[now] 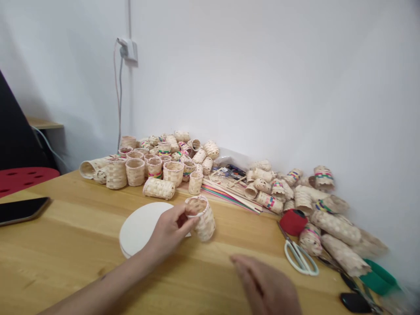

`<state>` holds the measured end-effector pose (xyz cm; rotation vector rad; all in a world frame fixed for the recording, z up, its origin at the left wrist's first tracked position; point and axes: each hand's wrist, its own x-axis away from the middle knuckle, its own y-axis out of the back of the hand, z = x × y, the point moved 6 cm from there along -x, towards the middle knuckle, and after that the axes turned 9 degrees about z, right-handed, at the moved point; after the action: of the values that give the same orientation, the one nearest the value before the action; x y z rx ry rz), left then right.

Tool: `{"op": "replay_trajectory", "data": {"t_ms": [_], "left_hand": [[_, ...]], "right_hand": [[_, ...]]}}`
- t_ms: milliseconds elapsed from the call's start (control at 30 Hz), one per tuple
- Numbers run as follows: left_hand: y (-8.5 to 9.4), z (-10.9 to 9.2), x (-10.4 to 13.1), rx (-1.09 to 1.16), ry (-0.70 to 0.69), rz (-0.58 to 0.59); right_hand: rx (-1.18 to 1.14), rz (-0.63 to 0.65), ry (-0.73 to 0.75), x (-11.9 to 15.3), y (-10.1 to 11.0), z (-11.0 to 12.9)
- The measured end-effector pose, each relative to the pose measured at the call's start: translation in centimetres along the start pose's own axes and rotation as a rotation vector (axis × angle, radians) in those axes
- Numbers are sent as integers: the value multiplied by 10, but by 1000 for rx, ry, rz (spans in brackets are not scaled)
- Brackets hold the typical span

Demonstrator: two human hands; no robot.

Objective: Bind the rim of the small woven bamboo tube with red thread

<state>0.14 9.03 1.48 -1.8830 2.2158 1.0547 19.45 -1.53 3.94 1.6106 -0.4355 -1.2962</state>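
My left hand (172, 227) pinches the rim of a small woven bamboo basket (206, 225) between thumb and fingers. The basket tilts with its mouth toward the upper left, and a pinkish-white edging runs round part of its rim. Beneath my left hand and wrist lies a white round disc (139, 229), partly covered. My right hand (265, 286) is at the lower right, apart from the basket and blurred by motion. Its thumb and fingers look pressed together; whatever they hold, if anything, cannot be made out.
Several woven baskets (135, 172) crowd the back left. Coloured strips (229, 197) lie mid-table. More baskets (303, 201) pile up at right beside a red thing (293, 222), white-handled scissors (301, 258) and a green container (379, 278). A phone (22, 211) rests left; a wall (262, 78) stands behind.
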Motion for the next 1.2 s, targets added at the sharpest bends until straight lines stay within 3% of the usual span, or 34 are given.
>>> {"op": "replay_trajectory", "data": {"t_ms": [100, 167, 267, 367, 500, 700, 800, 933, 1100, 1200], "left_hand": [[-13, -12, 4, -23, -100, 173], [-22, -22, 9, -35, -194, 274], [-30, -33, 17, -57, -288, 341], [-33, -34, 20, -83, -287, 365], [-32, -32, 19, -97, -269, 364], [-29, -39, 16, -48, -409, 404], [-30, -37, 15, -29, -426, 438], [-31, -29, 12, 4, -380, 430], [-25, -21, 3, 80, -275, 340], [-23, -19, 1, 88, -248, 292]], "right_hand": [[73, -31, -113, -9, 22, -37], [117, -41, -155, -14, 26, -47], [-13, 13, -81, -20, 11, -37], [-232, 121, 29, -24, -14, -19], [-332, 258, 105, -32, -37, -12], [-285, 519, 174, -45, -42, -18], [-281, 564, 187, -47, -42, -18], [-443, 465, 121, -47, -46, -22], [-553, 246, -164, -42, -45, -45], [-533, 169, -159, -42, -41, -53]]}}
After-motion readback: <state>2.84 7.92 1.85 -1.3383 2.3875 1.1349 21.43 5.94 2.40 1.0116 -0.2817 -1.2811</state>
